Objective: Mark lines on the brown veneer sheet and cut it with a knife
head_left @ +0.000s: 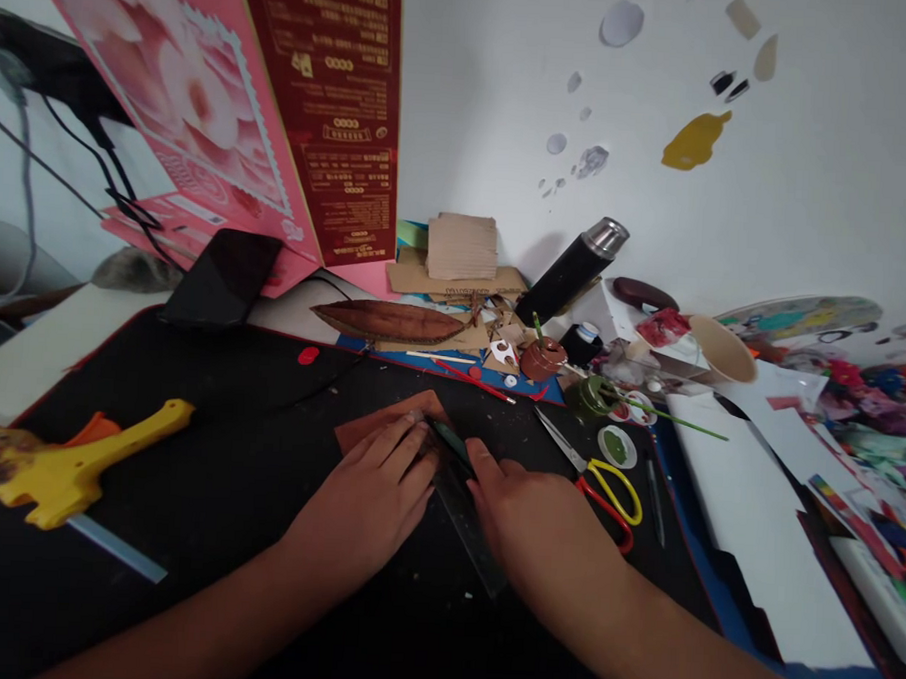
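A brown sheet, its material unclear, lies on the black mat. My left hand presses its fingertips down on the sheet and along the upper end of a dark see-through ruler. My right hand is closed around a slim green tool that looks like a craft knife. Its tip points toward the left fingertips, beside the ruler; the tip itself is too dark to make out. To the right of my right hand lie scissors with red and yellow handles.
A yellow glue gun lies at left, and a dark phone behind it. Along the back are a brown leaf-shaped piece, cardboard, a leaning black thermos and paint pots. White paper lies at right.
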{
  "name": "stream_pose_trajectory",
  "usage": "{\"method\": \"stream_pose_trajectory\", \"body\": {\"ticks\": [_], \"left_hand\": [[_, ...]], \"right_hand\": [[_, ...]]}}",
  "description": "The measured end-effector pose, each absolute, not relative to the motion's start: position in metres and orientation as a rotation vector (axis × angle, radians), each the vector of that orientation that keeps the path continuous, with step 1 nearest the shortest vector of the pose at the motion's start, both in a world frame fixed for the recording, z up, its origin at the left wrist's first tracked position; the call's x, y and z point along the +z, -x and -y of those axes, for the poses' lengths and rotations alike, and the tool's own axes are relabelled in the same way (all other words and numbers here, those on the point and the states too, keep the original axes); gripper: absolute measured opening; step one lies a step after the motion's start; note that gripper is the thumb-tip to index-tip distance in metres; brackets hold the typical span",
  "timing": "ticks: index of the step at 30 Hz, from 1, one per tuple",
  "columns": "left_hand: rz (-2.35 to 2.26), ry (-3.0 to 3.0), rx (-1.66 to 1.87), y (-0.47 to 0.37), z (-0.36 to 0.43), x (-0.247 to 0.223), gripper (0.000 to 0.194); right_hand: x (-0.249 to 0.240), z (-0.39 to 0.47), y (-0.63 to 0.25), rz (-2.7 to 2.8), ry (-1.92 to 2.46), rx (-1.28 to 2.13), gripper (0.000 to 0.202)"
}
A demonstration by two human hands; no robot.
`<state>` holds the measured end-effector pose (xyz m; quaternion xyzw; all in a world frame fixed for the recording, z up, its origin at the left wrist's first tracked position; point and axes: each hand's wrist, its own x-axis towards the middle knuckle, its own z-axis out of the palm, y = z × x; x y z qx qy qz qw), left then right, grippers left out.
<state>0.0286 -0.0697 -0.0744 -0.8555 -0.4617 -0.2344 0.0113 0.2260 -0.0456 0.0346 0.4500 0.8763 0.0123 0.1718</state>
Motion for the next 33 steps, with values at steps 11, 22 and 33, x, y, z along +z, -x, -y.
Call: {"method": "stream_pose_trajectory", "body": {"ticks": [11, 22, 33], "left_hand": [[1.438, 2.674, -0.696, -0.028, 0.070, -0.074, 0.036], [1.422, 2.668, -0.700, -0.028, 0.069, -0.073, 0.036], [1.448, 2.653, -0.711, -0.030, 0.070, -0.074, 0.037]], "right_hand": [[0.030, 0.049, -0.234, -2.554, -1.318, 0.064, 0.050], [0.043, 0.048, -0.256, -2.690, -1.408, -0.156, 0.045], [0.040, 0.037, -0.248, -2.608, -1.451, -0.184, 0.046]]}}
